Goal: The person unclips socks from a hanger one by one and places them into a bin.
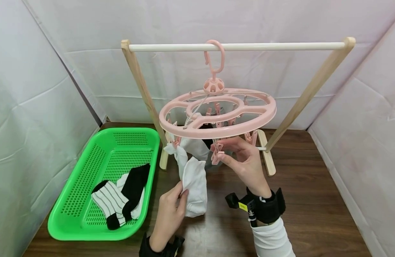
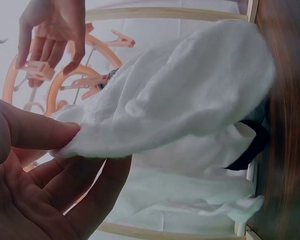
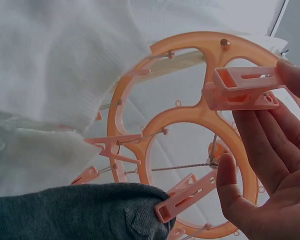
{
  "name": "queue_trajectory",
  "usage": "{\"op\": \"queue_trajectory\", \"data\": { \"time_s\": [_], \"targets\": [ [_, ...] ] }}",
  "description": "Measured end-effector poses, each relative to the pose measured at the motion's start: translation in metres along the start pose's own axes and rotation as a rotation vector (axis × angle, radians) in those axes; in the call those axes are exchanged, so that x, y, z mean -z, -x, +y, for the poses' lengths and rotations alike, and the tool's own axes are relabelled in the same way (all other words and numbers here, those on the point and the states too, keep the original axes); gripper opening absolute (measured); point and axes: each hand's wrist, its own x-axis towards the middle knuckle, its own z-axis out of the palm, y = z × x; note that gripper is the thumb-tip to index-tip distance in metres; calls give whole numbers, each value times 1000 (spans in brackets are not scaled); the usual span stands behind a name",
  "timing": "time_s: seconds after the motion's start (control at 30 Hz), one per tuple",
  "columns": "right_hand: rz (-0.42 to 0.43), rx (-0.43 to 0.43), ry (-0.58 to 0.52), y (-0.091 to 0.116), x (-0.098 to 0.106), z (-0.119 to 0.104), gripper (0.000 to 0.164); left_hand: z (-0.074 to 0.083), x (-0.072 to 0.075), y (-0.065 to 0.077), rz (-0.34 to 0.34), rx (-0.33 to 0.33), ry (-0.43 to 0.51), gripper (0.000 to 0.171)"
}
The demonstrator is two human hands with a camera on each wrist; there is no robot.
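Note:
My left hand [image 1: 170, 210] pinches the edge of a white sock [image 1: 195, 187] between thumb and fingers. In the left wrist view that sock [image 2: 190, 90] spreads out from the fingertips. My right hand [image 1: 245, 162] holds a pink clothespin [image 1: 217, 154] under the front rim of a round pink drying hanger [image 1: 184, 132]. The right wrist view has the clothespin [image 3: 245, 90] between thumb and fingers, with no cloth in it. Other socks hang from the hanger's clips, among them a white sock [image 1: 179, 155] at its left and a dark grey sock [image 3: 90, 212].
A white rod [image 1: 280, 46] on wooden legs [image 1: 309, 96] carries the hanger by its hook. To the left, a green basket [image 1: 78, 167] holds a striped sock [image 1: 109, 201], a black sock [image 1: 137, 184] and some white cloth. White fabric walls [image 1: 364, 135] surround the dark wooden table [image 1: 313, 214].

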Motion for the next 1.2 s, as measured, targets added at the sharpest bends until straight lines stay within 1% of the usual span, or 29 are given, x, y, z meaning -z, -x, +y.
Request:
{"op": "queue_trajectory", "data": {
  "time_s": [0.13,0.27,0.37,0.5,0.63,0.73,0.87,1.1,1.2],
  "targets": [
    [24,-32,9,4,3,0,30,0,4,2,12,13,-19,21],
    [51,-50,-1,7,6,1,38,0,8,2,17,39,-23,21],
    [74,-58,-25,9,8,2,41,-1,12,3,31,39,-29,22],
    [111,-68,-70,11,9,1,40,-3,18,4,50,32,-45,21],
    [135,-81,-104,12,12,2,36,-2,25,4,64,41,-33,21],
    [146,-82,-113,14,15,3,34,-3,31,4,89,41,-33,21],
    [167,-87,-141,15,17,4,32,-4,37,4,127,33,-62,19],
    [193,-85,-195,17,17,4,30,-6,46,2,166,54,-62,16],
    [198,-82,-212,18,18,5,30,-8,50,2,184,62,-83,15]
  ]
}}
